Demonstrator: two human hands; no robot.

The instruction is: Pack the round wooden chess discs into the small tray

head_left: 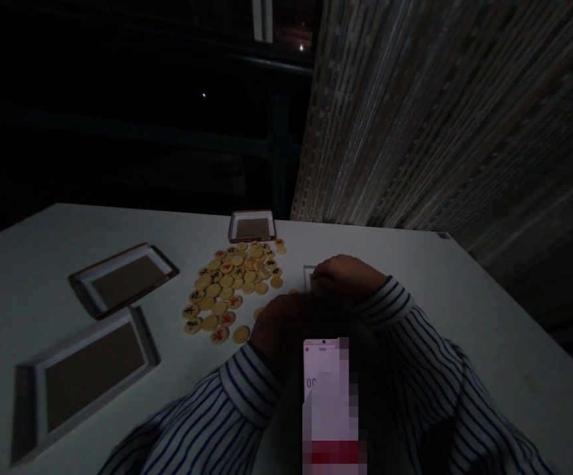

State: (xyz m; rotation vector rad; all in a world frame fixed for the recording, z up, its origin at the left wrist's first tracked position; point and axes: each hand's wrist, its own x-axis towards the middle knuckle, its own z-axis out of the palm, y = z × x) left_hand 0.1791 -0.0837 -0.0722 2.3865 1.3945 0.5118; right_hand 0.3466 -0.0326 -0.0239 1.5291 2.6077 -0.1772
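Observation:
Many round wooden game pieces (232, 284) with red or black marks lie spread on the white table (465, 290). My left hand (281, 323) rests just right of the pile, its fingers hidden in the dark. My right hand (343, 277) lies knuckles up, curled over a small pale tray (309, 276) whose corner shows at its left. Both arms wear striped sleeves. A phone (323, 396) stands in front of my chest, partly blurred.
Two shallow rectangular trays (123, 276) (86, 376) lie at the left, and a smaller tray (251, 226) sits behind the pile. A woven wall (439, 119) rises at the right. The background at the left is dark.

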